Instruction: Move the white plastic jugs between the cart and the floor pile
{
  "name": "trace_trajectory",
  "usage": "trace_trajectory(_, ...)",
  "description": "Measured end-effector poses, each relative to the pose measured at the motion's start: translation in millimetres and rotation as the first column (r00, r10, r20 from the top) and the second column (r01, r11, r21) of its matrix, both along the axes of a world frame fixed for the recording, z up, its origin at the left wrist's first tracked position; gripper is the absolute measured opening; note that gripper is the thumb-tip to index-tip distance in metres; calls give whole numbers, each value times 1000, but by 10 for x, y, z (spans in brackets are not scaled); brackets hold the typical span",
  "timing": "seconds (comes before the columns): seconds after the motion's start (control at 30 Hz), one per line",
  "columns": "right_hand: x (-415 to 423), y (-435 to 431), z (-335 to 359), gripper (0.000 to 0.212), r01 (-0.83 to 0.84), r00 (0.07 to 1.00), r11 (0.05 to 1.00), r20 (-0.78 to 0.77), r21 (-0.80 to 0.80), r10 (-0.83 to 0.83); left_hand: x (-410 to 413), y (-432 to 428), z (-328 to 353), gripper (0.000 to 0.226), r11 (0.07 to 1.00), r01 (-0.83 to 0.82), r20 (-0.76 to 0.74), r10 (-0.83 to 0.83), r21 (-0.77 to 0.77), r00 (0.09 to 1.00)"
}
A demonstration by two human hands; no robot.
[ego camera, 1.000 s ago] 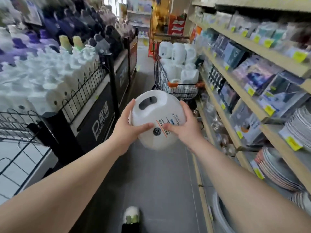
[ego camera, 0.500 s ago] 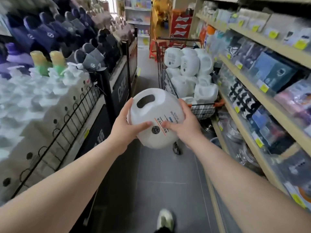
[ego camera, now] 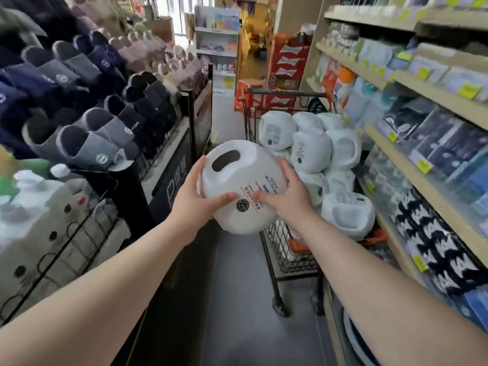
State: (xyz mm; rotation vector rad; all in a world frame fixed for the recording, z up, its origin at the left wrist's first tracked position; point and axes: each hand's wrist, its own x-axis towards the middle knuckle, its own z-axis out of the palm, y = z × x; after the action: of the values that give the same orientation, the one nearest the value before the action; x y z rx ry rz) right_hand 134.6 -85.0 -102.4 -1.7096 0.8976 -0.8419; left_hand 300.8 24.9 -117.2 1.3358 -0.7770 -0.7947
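I hold a white plastic jug [ego camera: 237, 178] with a cut-out handle and a printed label in front of me, tilted on its side. My left hand [ego camera: 192, 199] grips its left side with the thumb across the front. My right hand [ego camera: 287, 196] grips its right side, thumb on the label. Just beyond the jug stands a wire shopping cart [ego camera: 290, 257] piled with several more white jugs [ego camera: 311, 151].
I stand in a narrow store aisle with a grey floor [ego camera: 237, 299]. Left: a fenced display [ego camera: 169, 143] of slippers [ego camera: 87, 143] and white bottles [ego camera: 34, 196]. Right: wooden shelves [ego camera: 422, 180] of packaged goods with yellow price tags. Red crates [ego camera: 287, 62] stand at the far end.
I have walked forward along the aisle with the jug held in both hands. The cart of jugs is now much closer, right behind the jug.
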Motion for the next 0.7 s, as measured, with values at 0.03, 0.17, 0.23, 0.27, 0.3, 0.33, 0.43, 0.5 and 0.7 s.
trace_trajectory(0.03, 124, -194, -9, 97, 9, 1000, 1000, 5, -4, -9, 152, -213, -3, 115, 1000, 8, 10, -8, -3, 1000)
trace_trajectory(0.17, 657, -995, -71, 98, 117, 993, 993, 33, -29, -116, 779, -1153, -35, 109, 998, 69, 71, -68, -13, 995)
trace_trajectory(0.23, 894, -1392, -77, 99, 183, 983, 982, 32, -48, -182, 1058, -1641, -28, 107, 993, 114, 88, -111, -23, 990)
trace_trajectory(0.27, 1004, -1589, -65, 99, 212, 977, 976, 30, -52, -210, 1194, -1887, -12, 106, 990, 138, 91, -135, -27, 987)
trace_trajectory(0.3, 1103, -1767, -40, 99, 239, 971, 970, 27, -52, -238, 1309, -2115, 22, 105, 986, 163, 93, -160, -26, 983)
trace_trajectory(0.33, 1188, -1942, -13, 100, 271, 963, 961, 23, -52, -270, 1419, -2346, 62, 104, 982, 186, 100, -183, -22, 978)
trace_trajectory(0.43, 1353, -2415, 81, 97, 365, 931, 930, 36, -49, -364, 1663, -3025, 201, 99, 965, 263, 159, -259, -5, 953)
trace_trajectory(0.5, 1393, -2734, 114, 94, 425, 904, 904, 62, -37, -422, 1751, -3482, 256, 98, 945, 326, 159, -325, 18, 932)
trace_trajectory(0.7, 1265, -3825, 106, 96, 566, 824, 823, 31, -52, -565, 1672, -4825, 286, 94, 888, 457, 155, -459, 45, 875)
